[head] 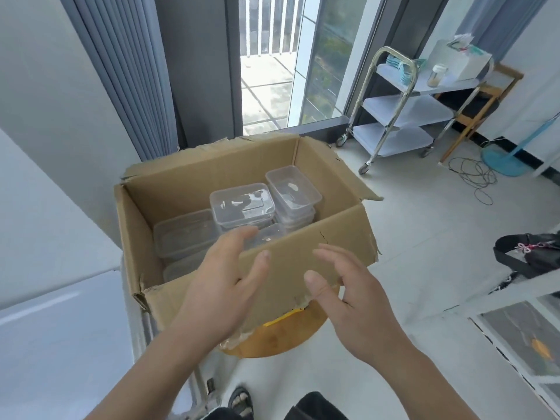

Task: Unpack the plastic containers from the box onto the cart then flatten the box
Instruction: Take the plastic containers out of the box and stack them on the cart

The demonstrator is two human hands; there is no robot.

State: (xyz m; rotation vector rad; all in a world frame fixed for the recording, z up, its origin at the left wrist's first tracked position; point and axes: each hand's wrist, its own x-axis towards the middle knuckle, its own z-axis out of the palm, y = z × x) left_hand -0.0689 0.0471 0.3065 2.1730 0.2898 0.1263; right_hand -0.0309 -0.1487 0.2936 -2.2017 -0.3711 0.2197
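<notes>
The task looks barely begun. The cardboard box [303, 256] stands open on a small round wooden counter [272, 338], its flaps up and its walls square, so no flattening has started. The plastic containers [242, 206] all appear to be inside it; none shows on the cart [391, 110], which stands well apart by the window. Every container has yet to go across, and the box is to be flattened after that.

Both hands are empty with fingers spread and relaxed. The left hand [224, 286] reaches over the near wall of the box towards the containers. The right hand [348, 286] hovers beside it, in front of that wall. Whether either touches the cardboard I cannot tell.

By count: one box, one cart with three shelves, two hands. Five clear container tops show, and at least the far right one sits on a stack, so the true total is hidden. The cart's top shelf holds a white carton [460, 60] and a small jar [436, 74].
</notes>
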